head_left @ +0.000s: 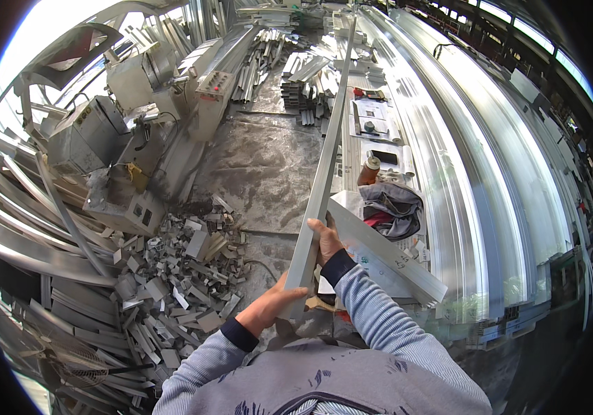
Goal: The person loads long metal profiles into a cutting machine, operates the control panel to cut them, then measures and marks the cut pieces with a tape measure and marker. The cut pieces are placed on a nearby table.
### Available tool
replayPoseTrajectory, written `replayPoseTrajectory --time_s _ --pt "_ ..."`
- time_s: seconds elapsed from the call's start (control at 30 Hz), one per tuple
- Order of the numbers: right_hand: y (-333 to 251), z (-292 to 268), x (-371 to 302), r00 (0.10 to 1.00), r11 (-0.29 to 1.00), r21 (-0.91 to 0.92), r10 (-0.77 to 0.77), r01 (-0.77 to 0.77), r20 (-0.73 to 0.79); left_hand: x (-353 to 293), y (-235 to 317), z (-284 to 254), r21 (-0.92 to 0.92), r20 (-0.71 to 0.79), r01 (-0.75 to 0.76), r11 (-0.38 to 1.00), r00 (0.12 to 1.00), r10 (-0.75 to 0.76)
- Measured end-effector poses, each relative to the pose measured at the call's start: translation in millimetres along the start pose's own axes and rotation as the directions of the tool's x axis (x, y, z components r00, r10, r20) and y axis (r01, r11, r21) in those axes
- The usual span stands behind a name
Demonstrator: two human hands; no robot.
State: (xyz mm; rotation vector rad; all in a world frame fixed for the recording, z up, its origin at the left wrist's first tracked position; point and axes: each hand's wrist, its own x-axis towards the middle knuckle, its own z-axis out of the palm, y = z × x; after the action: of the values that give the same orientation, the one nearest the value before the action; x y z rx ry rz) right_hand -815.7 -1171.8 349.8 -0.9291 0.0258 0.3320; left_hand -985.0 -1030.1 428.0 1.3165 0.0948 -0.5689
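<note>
You have both hands closed on the bar [322, 183]: your left hand [273, 304] grips it near its lower end, thumb laid across the face, and your right hand [327, 243] clasps its right side a little farther up. The bar slopes up and away from your body, its far end near the top of the view, above the floor [255, 166].

Just right of your right hand, a wider profile [386, 250] lies aslant. Beyond it are a grey garment [394, 211], an amber bottle [368, 171] and a dark phone [383, 158]. Long silvery lengths [479, 173] are stacked along your right. On your left, offcuts [179, 277] lie heaped on the floor, near a machine [86, 135] and a control box [213, 104] with red buttons.
</note>
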Motion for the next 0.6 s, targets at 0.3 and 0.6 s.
replayPoseTrajectory --time_s 0.3,0.6 --pt "51.3 74.2 38.0 0.988 0.983 0.102 0.149 -0.152 0.030 -34.7 29.5 -94.9 -0.015 -0.026 0.092 0.996 0.995 -0.092" --pt "80.3 150.5 86.3 0.992 0.987 0.098 0.125 -0.127 0.027 -63.4 37.5 -185.3 -0.111 -0.095 0.200 0.973 0.973 -0.211"
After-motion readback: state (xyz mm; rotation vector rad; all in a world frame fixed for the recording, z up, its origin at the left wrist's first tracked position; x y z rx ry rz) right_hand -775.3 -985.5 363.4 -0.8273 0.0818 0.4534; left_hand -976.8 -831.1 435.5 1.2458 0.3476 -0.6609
